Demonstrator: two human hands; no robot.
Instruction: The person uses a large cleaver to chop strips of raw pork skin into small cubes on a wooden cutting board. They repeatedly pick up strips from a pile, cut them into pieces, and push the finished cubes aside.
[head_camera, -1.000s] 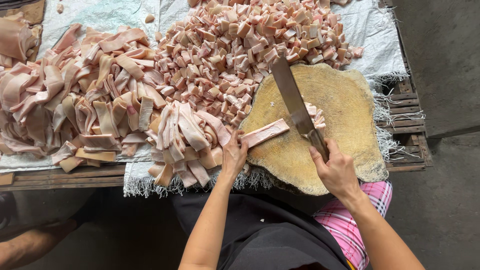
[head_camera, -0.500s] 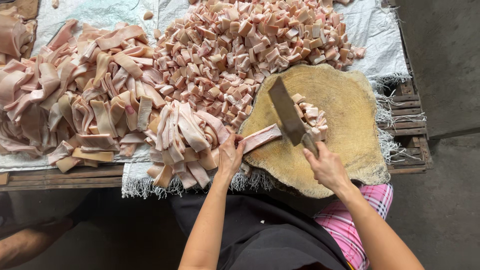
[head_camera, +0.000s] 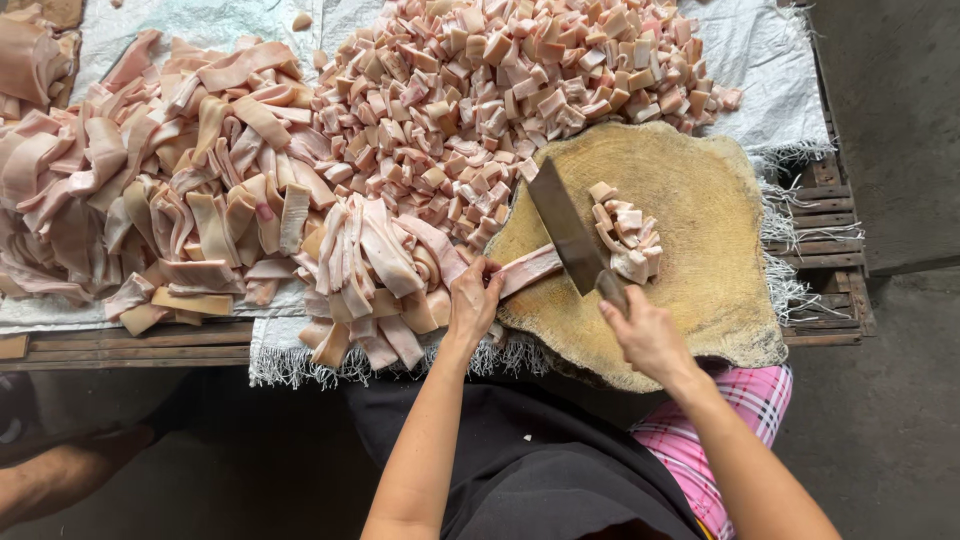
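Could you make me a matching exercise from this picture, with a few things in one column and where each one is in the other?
Things:
1. steel cleaver with a broad blade
2. long pale pink meat strip
3. small heap of freshly cut pink cubes
4. big pile of small pink cubes

Places:
A. on the white woven sheet, beyond the block
B. in the right hand
C. pinned by the left hand at the block's edge
D. on the round worn wooden chopping block, right of the blade

Pairs: 1-B, 2-C, 3-D, 4-A
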